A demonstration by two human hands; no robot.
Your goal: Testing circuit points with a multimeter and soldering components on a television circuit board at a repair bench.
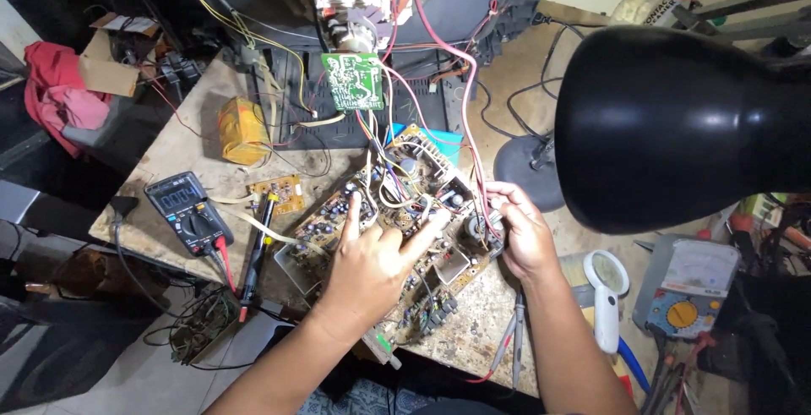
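A large brown circuit board (338, 237) crowded with components and coloured wires lies tilted on the worn workbench (182, 149). My left hand (372, 259) rests flat on the board, index finger pointing up and thumb stretched right. My right hand (517, 227) is at the board's right edge, its fingers pinched on a round grey component (480, 227) near red wires. Behind the board, a small green circuit board (353, 81) hangs from the neck of an opened tube television (363, 1).
A black digital multimeter (187, 210) with red and black probes lies left, by a small brown board (279, 193) and a yellow block (243, 130). A black desk lamp shade (676, 128) looms at right over a white magnifier (606, 284) and an analogue meter (688, 288).
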